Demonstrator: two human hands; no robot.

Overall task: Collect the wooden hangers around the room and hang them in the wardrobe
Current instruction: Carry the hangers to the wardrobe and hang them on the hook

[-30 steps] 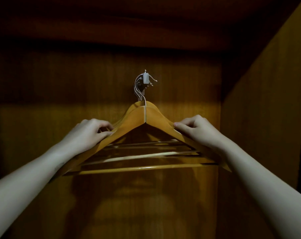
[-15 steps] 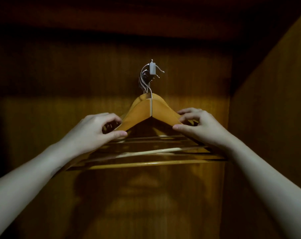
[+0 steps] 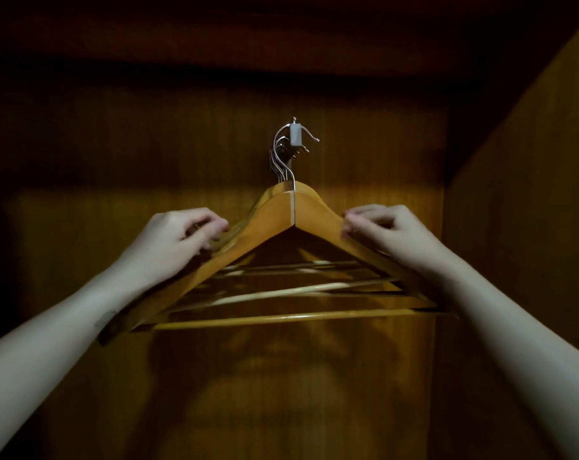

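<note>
Both hands have slid back outward along the hangers [image 3: 291, 227], left hand [image 3: 178, 240] at nine o'clock and right hand [image 3: 391, 237] at three, fingers pinched on the stacked shoulders, squaring the bunch hooked on the wardrobe [image 3: 514, 227] rail [image 3: 296, 134], so hanging looks nearly finished.

Wooden hangers [image 3: 274, 224] on wardrobe hook [image 3: 296, 136], left hand [image 3: 175, 242] and right hand [image 3: 394, 237] gripping the shoulders
</note>
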